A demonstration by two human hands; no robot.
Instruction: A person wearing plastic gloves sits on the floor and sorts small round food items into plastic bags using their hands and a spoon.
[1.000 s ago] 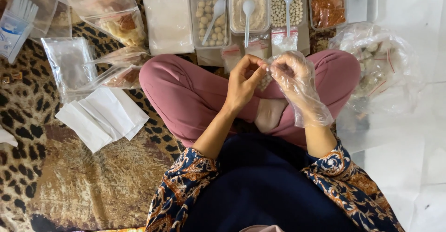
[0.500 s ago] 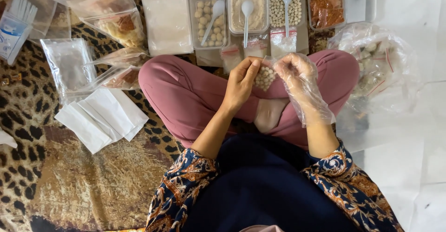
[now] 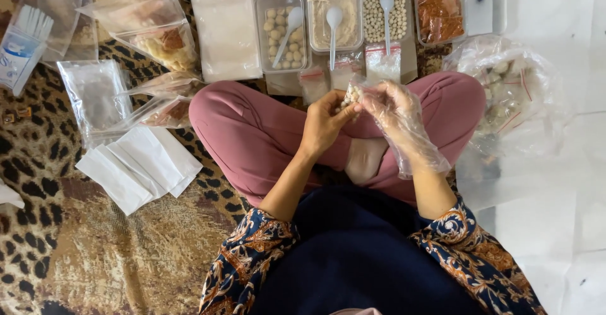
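1. Person is sitting cross-legged on the floor, pink trousers, patterned sleeves; nothing in the posture is changing against a second ago.
2. Carpet (image 3: pixel 50 163) on the person's left is carrying a stack of white sheets (image 3: pixel 142 166) and empty clear bags (image 3: pixel 95 97); none of it is moving between frames.
3. Big clear sack (image 3: pixel 511 94) of filled packets is sitting just beside the right knee, same spot as before.
4. Row of tubs ahead of the knees: ball tub (image 3: pixel 281 34), powder tub (image 3: pixel 334 9), bean tub (image 3: pixel 386 2), each with a white spoon standing in it, untouched over the last second. Small packets (image 3: pixel 382 59) with red zip strips are lying between the tubs and the knees.
5. Right hand (image 3: pixel 391 110), in a loose plastic glove, is closing its fingers on the pouch (image 3: pixel 351 95), gripping its right edge.
6. Left hand (image 3: pixel 325 122), bare, is pinching the same pouch from the left, thumb and fingers shut on it.
7. Pouch is staying above the lap, between both hands, pale round pieces inside. Only change: the hands are shifting slightly along its top edge. My read: they are pressing the zip shut, filling looks done.
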